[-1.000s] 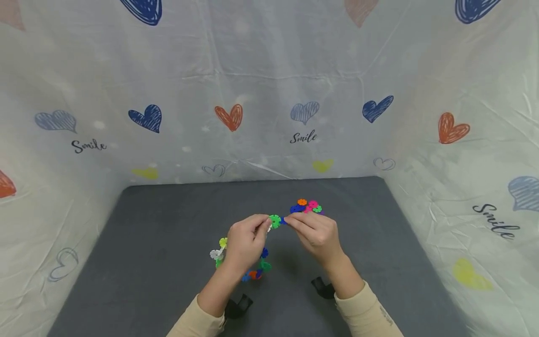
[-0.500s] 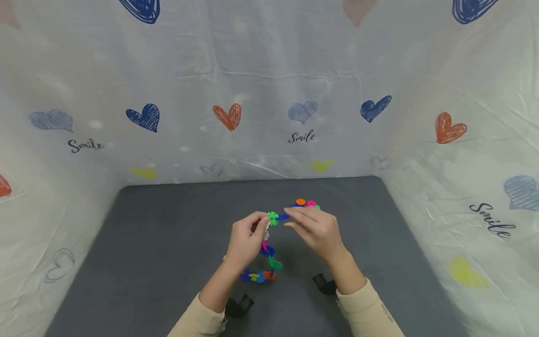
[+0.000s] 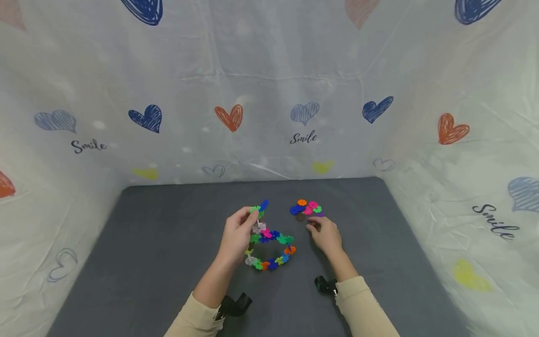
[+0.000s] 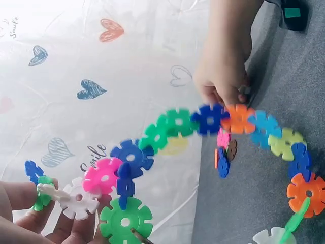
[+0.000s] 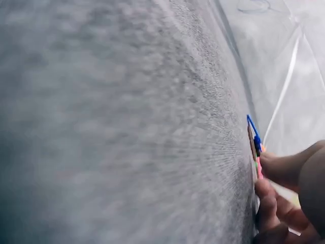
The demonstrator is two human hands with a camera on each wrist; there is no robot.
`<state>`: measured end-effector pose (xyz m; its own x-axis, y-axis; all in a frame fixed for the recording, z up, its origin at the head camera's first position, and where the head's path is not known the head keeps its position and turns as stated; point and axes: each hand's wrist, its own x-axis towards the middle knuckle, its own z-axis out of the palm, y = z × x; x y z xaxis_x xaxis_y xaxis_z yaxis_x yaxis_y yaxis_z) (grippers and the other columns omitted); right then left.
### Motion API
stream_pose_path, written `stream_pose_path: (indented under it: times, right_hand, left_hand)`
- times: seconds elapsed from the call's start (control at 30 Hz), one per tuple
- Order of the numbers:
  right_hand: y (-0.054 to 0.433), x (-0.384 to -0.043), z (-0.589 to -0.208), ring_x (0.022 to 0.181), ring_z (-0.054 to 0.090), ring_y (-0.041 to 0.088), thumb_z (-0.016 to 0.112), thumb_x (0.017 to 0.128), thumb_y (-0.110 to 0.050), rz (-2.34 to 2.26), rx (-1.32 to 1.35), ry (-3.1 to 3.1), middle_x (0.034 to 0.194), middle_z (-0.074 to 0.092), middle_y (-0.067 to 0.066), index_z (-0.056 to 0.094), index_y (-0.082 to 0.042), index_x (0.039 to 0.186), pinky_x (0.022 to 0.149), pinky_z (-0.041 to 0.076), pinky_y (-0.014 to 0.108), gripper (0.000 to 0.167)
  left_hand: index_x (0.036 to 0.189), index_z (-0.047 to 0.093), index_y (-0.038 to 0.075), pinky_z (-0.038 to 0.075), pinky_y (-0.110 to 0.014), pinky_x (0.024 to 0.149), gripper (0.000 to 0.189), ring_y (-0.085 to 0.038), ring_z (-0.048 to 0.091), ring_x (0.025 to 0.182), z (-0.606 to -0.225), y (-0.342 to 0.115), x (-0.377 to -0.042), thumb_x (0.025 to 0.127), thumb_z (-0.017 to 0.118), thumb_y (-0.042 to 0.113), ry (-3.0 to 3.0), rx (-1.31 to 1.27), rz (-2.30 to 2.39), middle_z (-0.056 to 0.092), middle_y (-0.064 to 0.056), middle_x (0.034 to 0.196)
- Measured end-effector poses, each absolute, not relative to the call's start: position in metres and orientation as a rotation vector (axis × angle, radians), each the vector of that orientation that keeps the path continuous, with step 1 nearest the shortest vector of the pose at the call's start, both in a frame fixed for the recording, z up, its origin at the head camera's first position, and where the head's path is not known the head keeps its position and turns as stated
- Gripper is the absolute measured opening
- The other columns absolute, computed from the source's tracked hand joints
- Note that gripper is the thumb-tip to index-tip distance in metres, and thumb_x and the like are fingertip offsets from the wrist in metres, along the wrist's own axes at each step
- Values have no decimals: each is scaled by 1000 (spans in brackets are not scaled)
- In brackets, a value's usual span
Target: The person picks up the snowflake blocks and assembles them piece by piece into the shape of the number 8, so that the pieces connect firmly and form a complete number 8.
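Observation:
My left hand point(image 3: 233, 237) pinches the upper end of a chain of interlocking flower-shaped plastic discs point(image 3: 273, 265). In the head view its lower part forms a multicoloured ring, with a blue disc point(image 3: 264, 205) sticking up at the top beside a green one. The left wrist view shows a white disc point(image 4: 79, 198) by my fingers and the chain arching to the right. My right hand point(image 3: 327, 237) is low over the table, thumb and forefinger apart, at the near side of a small pile of loose discs point(image 3: 309, 210). A brown disc point(image 3: 300, 217) lies closest to its fingertips.
A dark grey table point(image 3: 168, 243) is enclosed by pale cloth walls point(image 3: 261, 61) printed with hearts. Black wrist mounts point(image 3: 236, 305) sit under both forearms. The pile lies toward the back right of the table.
My right hand has let go of the blue disc at the chain's end and moved down and right to the pile. My left hand has drawn the chain slightly left, its ring now in full view.

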<state>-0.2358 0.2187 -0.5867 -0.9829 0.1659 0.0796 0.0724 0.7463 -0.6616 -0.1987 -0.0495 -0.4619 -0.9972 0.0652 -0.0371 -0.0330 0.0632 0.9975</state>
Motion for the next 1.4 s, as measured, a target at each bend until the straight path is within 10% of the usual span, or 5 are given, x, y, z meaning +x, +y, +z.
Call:
stream_pose_path:
  times: [0.33,0.6,0.83,1.03,1.4]
  right_hand:
    - [227,-250,-592,82,61,37,72,95,-28,944,-484,-2741,95,62,21,63,0,135,71,50,50,49]
    - [234,-249,-589,80,60,32,75,92,-26,1076,-673,-2679,91,67,13,75,-7,110,66,48,45,26]
    - [231,-250,-587,79,63,30,77,90,-37,1064,-730,-2695,97,70,10,72,-14,126,60,47,41,44]
    - [226,-245,-575,78,64,28,80,87,-31,1145,-798,-2682,91,73,9,78,-11,99,62,47,40,23]
    - [195,-222,-514,61,64,29,65,100,-24,1689,-262,-2545,84,76,13,56,-6,104,50,40,26,21]
  left_hand:
    - [107,70,2,39,-26,59,27,-20,43,67,-461,-53,-197,105,56,25,2234,51,2094,49,-6,79]
    - [107,73,9,40,-30,66,25,-21,47,78,-461,-51,-193,104,57,28,2306,67,2050,63,-9,94]
    - [108,74,11,41,-32,69,23,-24,50,86,-461,-51,-190,103,59,29,2337,109,2032,66,-10,99]
    - [105,74,12,42,-33,69,23,-23,49,81,-462,-51,-191,103,59,29,2360,143,2007,64,-10,94]
    - [85,65,-1,32,-27,55,36,-14,33,57,-462,-53,-195,105,56,28,2260,193,1998,45,-10,70]
